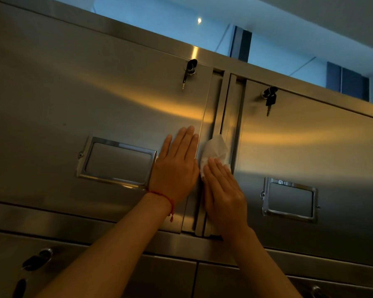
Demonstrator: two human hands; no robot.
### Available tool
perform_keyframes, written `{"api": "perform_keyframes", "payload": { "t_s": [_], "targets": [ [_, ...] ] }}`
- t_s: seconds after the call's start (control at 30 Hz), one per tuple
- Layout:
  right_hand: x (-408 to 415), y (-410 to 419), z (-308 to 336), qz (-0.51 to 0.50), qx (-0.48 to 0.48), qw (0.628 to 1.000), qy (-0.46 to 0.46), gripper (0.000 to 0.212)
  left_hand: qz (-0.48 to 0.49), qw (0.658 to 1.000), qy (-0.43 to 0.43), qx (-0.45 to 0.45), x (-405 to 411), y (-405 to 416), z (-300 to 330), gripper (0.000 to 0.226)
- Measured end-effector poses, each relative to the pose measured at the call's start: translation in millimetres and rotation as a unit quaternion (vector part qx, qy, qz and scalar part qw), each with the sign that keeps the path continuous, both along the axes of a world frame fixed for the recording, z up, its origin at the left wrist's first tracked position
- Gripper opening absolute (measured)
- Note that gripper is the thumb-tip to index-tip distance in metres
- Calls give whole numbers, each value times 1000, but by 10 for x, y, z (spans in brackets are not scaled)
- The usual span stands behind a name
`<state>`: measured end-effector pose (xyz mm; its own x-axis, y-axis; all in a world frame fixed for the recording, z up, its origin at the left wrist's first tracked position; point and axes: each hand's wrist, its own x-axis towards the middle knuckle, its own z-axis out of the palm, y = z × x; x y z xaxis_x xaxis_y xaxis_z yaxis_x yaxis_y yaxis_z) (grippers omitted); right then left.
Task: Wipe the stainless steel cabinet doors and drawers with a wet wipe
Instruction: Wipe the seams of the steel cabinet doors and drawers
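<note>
Two upper stainless steel cabinet doors fill the view: the left door [95, 100] and the right door [310, 151]. A vertical recessed handle strip [219, 108] runs between them. My left hand [174, 168] lies flat with fingers together on the left door's right edge, a red string around its wrist. My right hand [223, 194] presses a crumpled white wet wipe [215, 149] against the strip between the doors. The wipe sticks out above my fingertips.
Each door has a chrome label frame, left frame [116, 161] and right frame [289, 200], and a lock with hanging keys, left keys [190, 69] and right keys [269, 97]. Lower drawers [164, 276] with locks sit below. Ceiling and a lamp show above the cabinet top.
</note>
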<state>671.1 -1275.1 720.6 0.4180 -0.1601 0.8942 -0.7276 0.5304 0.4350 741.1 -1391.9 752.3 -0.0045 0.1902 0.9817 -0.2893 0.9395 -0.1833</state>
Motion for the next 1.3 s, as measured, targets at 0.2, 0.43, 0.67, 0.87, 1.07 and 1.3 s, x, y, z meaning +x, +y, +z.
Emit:
{"api": "perform_keyframes", "payload": {
  "t_s": [0.2, 0.43, 0.67, 0.87, 1.07, 1.3],
  "targets": [
    [6, -13, 151, -1, -7, 1000, 0, 33, 5, 1000, -1, -2, -16, -9, 0, 52],
    [-36, -21, 28, 11, -9, 1000, 2, 32, 3, 1000, 2, -1, -22, -10, 2, 52],
    [-30, -57, 292, 20, -16, 1000, -6, 34, 8, 1000, 4, -1, -11, -7, 2, 51],
    [-25, -70, 475, 11, -22, 1000, 2, 35, 1, 1000, 2, -2, -3, -3, 4, 52],
    [-36, -66, 374, 14, -18, 1000, 2, 33, 3, 1000, 10, -4, 6, 4, 6, 51],
    [-17, -105, 489, 13, -34, 999, -3, 35, 7, 1000, 20, -11, 16, 8, 5, 51]
  ]
}}
